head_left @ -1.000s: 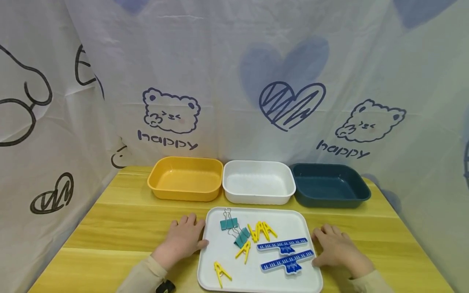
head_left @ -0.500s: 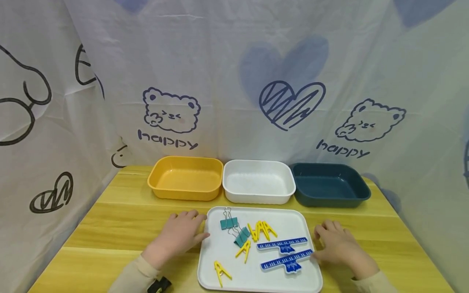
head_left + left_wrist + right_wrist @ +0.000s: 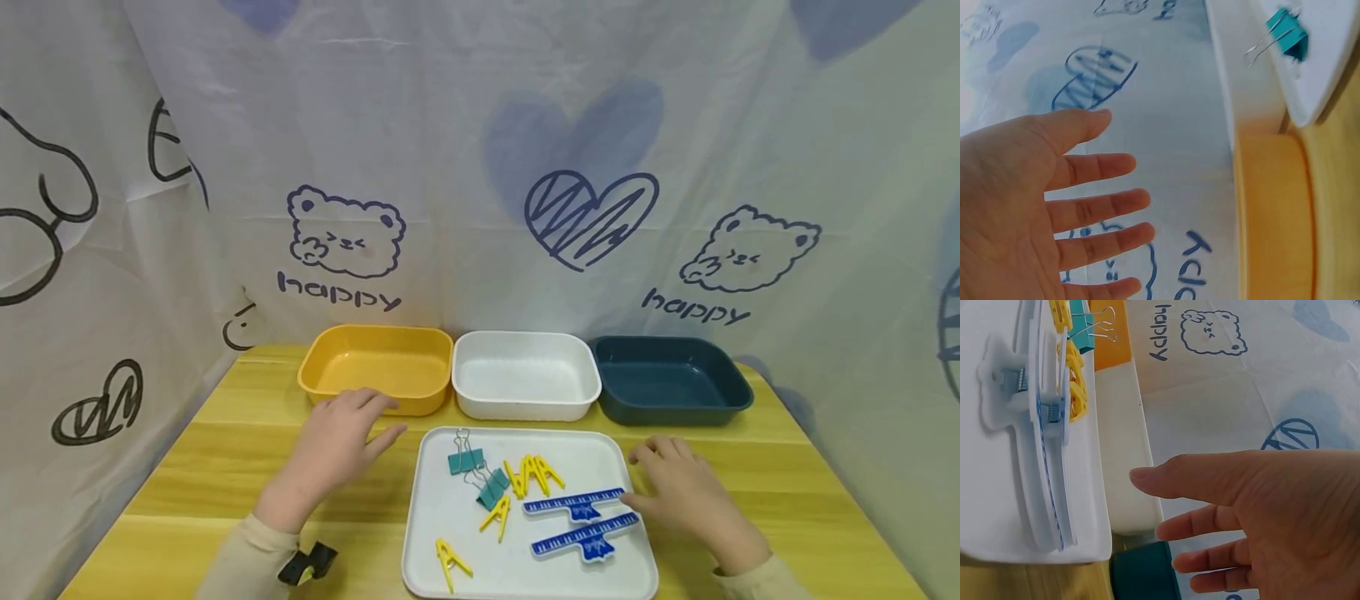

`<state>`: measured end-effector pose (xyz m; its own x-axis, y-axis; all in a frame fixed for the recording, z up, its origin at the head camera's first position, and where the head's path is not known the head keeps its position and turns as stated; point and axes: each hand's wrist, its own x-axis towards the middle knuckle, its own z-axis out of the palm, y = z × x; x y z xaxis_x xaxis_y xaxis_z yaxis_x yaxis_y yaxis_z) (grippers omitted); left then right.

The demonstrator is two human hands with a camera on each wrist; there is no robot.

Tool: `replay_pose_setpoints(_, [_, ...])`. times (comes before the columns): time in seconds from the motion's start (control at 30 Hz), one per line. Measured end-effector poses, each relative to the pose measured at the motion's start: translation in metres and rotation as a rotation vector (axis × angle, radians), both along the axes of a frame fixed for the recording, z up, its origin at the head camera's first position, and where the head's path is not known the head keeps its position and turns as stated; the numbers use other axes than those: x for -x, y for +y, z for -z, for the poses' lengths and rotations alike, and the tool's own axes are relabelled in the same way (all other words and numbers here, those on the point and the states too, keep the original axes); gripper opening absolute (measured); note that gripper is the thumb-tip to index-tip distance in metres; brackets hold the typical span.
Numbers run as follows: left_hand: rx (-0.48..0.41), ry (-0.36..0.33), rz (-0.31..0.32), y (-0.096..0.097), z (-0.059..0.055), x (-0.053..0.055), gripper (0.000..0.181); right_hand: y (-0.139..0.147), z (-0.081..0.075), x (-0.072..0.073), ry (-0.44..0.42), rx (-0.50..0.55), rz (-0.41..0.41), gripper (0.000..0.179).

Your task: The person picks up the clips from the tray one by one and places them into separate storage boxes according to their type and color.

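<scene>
Head view: lower centre, a tray [image 3: 592, 457] holds teal clips [image 3: 466, 461], yellow pegs [image 3: 534, 472] and blue clips [image 3: 585, 534]. Lower left, the left hand [image 3: 333, 442] spreads bare fingers near the yellow bin [image 3: 416, 405]; lower right, the right hand [image 3: 681, 493], fingers relaxed and holding nothing, reaches the tray's edge.

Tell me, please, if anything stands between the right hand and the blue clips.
Nothing visible, except the low right rim of the white tray, which hardly looks like an obstacle. In the head view, the thumb of the right hand appears close to the blue clips; the yellow clips lie to their left.
</scene>
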<state>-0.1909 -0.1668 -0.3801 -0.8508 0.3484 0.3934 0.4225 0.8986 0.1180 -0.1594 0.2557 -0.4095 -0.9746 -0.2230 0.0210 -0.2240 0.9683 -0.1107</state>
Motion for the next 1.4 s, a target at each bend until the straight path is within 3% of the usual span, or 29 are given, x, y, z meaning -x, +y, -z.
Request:
replay_pose_setpoints(0.3, [-0.086,0.062,-0.132,-0.021,-0.011,0.021,0.048,-0.015,0.000,0.009,0.091,0.068,-0.016,0.044])
replay_pose_setpoints(0.53, [-0.124,0.132,-0.221,-0.041,-0.001,0.046,0.055,-0.030,0.000,0.020,0.119,0.097,0.012,0.045])
replay_pose_setpoints(0.77, [-0.178,0.027,-0.305,-0.057,0.010,0.063,0.069,-0.043,0.003,0.028,0.122,0.158,0.028,0.041])
replay_pose_setpoints(0.93, [-0.212,-0.039,-0.326,-0.067,0.019,0.073,0.078,-0.048,0.007,0.035,0.119,0.272,-0.005,0.041])
replay_pose_setpoints(1.13, [-0.219,-0.123,-0.340,-0.077,0.032,0.086,0.085,-0.048,0.016,0.045,0.012,0.428,-0.063,0.046])
replay_pose_setpoints(1.4, [-0.180,-0.257,-0.338,-0.084,0.052,0.095,0.094,-0.039,0.029,0.056,-0.152,0.416,-0.092,0.056])
